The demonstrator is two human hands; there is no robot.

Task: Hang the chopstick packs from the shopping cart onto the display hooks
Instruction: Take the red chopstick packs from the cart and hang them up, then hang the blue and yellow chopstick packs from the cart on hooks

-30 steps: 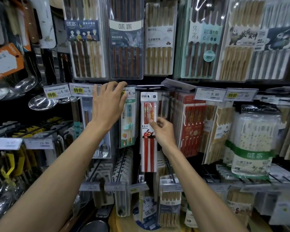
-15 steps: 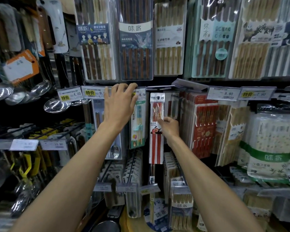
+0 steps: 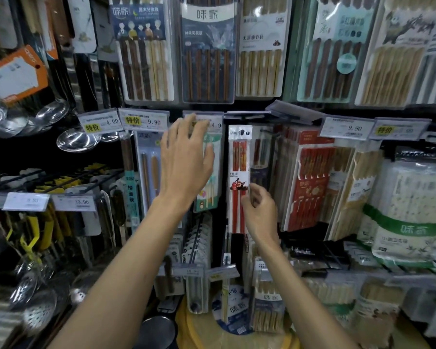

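Chopstick pack (image 3: 238,157), hanging point hidden, right hand (image 3: 261,215) blurred, grip unclear

A shop rack (image 3: 247,105) fills the view, its dark rails running across between rows of hanging goods. Along the rails sit price tags (image 3: 143,120), some with yellow marks. At left hang steel ladles (image 3: 77,139) and, lower, skimmers (image 3: 39,316), with an orange card (image 3: 18,74) above them. The light is dim, with white glare on the clear plastic up top.
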